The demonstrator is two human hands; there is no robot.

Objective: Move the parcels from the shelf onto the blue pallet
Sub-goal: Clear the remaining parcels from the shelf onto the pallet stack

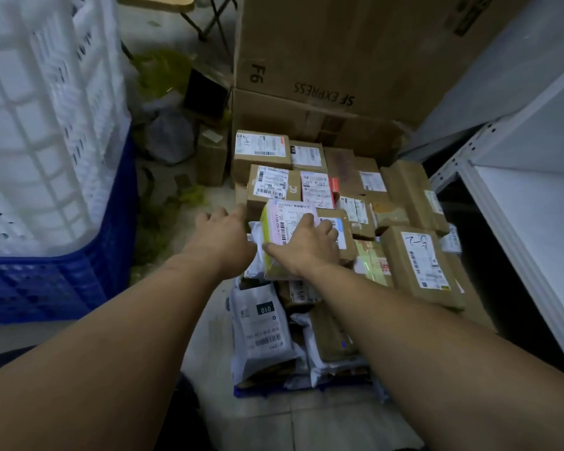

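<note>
Pressing the pink parcel (288,212) with flat fingers (308,219), the right hand (306,247) sits beside the left hand (222,234) (fingers loose, empty)

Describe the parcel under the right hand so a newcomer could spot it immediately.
Below the tall SF EXPRESS carton lies a pile of brown boxes. At its left side, the right hand rests on one parcel. It alone has a pink label and yellow-green edge.

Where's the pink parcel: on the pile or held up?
On the pile. The pink parcel lies label up across it; right hand rests flat on top, left hand open beside it. Whether released: cannot tell.
</note>
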